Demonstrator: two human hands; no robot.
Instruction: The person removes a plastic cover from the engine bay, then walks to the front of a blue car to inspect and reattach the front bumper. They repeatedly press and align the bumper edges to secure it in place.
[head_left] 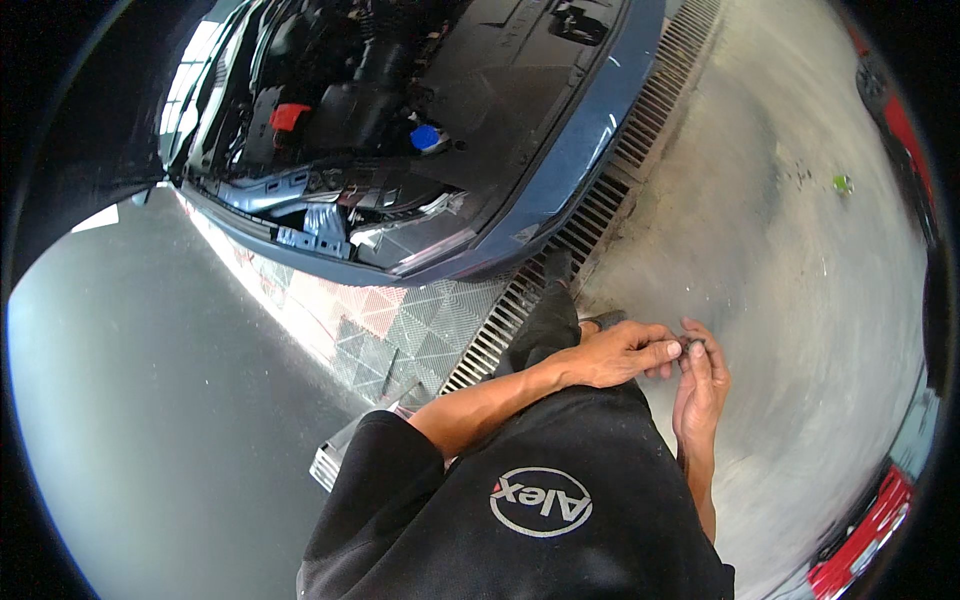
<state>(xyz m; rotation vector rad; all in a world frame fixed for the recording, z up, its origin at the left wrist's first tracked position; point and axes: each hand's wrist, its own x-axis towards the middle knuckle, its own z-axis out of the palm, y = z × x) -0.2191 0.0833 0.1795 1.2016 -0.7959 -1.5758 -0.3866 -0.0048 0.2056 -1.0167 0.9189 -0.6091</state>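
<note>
The right hand [703, 385] seems to pinch a small dark piece [687, 344] between thumb and forefinger, in front of the person's body, right of the middle of the view; what the piece is cannot be made out. The left hand [628, 354] meets it from the other side, thumb and forefinger close together at its edge, though I cannot tell whether they grip it too. Beneath the hands spreads a pale, stained concrete floor [800, 270], bordered by a slotted drain grate [600, 215]; past the grate lie interlocking floor tiles [420, 320] in grey and red. The black shirt [640, 470] bears a round, light-outlined emblem [541, 502] around one upside-down word with a small red accent. The left forearm and shirt hide part of a dark trouser leg [535, 335] and the grate's near end. Beyond, upper left, stands a blue-grey car [590, 145], its engine bay uncovered, showing a blue cap [425, 137] and a red cover [289, 117]. A bright green object [843, 184] lies on the concrete, and a red vehicle [903, 135] shows at the right rim.
</note>
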